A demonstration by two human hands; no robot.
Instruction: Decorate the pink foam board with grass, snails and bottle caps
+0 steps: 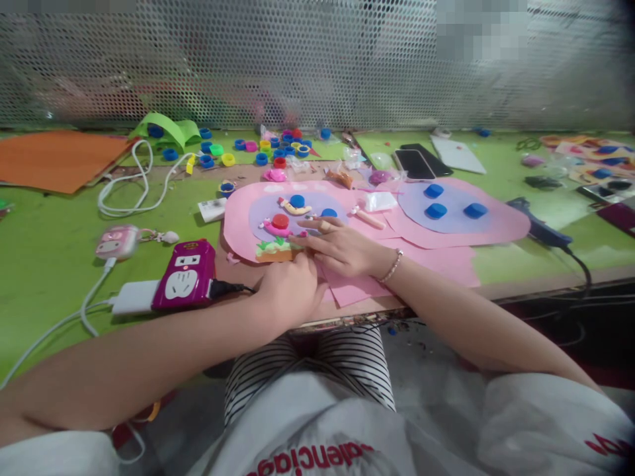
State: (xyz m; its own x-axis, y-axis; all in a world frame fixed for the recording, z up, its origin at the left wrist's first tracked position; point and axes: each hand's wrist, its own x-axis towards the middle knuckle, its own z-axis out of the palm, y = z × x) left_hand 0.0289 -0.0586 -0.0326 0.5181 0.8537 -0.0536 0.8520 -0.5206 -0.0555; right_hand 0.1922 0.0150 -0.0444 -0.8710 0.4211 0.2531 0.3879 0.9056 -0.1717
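A pink rounded paper board (238,205) with a lilac centre lies in front of me. On it are a red bottle cap (280,221) with a pink clay snail body (278,231), a blue cap (297,201) by a cream clay body (296,210), and another blue cap (329,213). Green and brown clay pieces (275,251) line its lower edge. My right hand (342,244) rests over the board's lower right, fingers stretched out. My left hand (290,287) is closed at the lower edge, its fingertips partly hidden beside the right hand's fingers; anything in them is hidden.
Another pink board (496,231) with blue caps lies right, near a glue gun (538,225). A cream clay stick (370,219) lies between the boards. Left are a purple socket adapter (202,261), a white cable (116,210) and orange paper (59,155). Loose caps (261,158) lie behind.
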